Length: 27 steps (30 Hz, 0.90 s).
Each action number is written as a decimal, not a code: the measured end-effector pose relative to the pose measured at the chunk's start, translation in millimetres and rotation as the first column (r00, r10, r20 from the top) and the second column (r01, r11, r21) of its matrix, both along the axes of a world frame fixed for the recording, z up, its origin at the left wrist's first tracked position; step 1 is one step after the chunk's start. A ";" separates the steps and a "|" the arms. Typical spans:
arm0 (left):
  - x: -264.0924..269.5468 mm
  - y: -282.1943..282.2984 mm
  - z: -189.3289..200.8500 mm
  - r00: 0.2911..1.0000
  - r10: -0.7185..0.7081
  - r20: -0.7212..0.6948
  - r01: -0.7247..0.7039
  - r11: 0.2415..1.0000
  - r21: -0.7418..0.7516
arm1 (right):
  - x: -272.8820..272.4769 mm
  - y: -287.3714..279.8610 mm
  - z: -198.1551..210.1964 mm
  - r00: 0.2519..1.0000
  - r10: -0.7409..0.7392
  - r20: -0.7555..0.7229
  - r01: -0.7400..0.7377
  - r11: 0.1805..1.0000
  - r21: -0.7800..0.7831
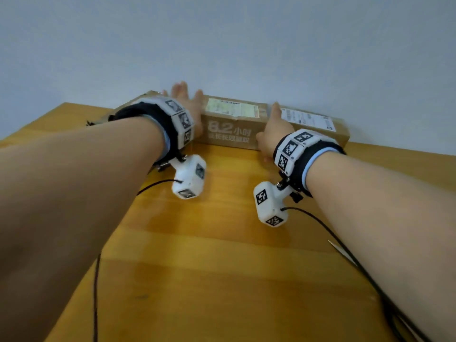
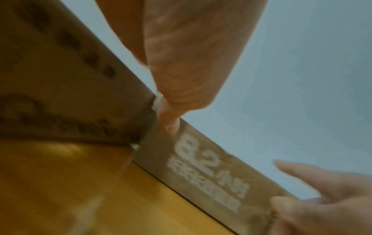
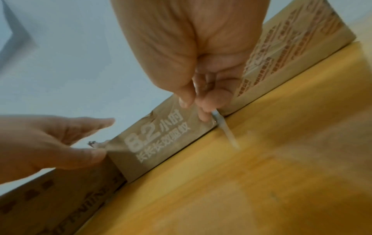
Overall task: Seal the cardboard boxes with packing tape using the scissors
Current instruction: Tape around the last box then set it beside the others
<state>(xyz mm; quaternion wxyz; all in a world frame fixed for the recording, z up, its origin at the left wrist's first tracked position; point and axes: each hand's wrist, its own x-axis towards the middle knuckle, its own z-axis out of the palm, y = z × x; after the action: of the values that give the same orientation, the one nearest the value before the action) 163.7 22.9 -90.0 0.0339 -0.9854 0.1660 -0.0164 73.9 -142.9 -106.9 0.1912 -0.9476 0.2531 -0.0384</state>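
Your forearms reach across the wooden desk [image 1: 222, 255]. Your left hand [image 1: 187, 102] and right hand [image 1: 272, 129] both grasp the middle cardboard box [image 1: 229, 130], thumbs on its printed front, fingers over its top. It stands against the wall between two other boxes.

even soft light; wrist views dim, motion-blurred, edges warped.
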 end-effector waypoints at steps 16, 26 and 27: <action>-128.3 126.0 35.0 0.900 0.313 -0.303 -0.352 0.932 -0.085 | -114.7 74.9 14.0 0.992 0.127 -0.025 -0.103 0.890 0.444; -192.0 79.6 11.0 0.943 -0.107 -0.316 0.062 0.987 -0.147 | -176.1 70.1 37.5 0.984 -0.144 0.102 0.090 0.907 0.411; -193.6 76.2 10.2 0.948 -0.135 -0.288 0.109 0.988 -0.105 | -180.6 64.5 37.0 0.978 -0.183 0.095 0.133 0.912 0.388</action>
<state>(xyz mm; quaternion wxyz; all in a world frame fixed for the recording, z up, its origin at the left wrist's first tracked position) -29.9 99.1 -79.8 -0.0353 -0.9652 0.2291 0.1212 -106.7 -78.4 -69.9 0.3829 -0.8645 0.3189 -0.0654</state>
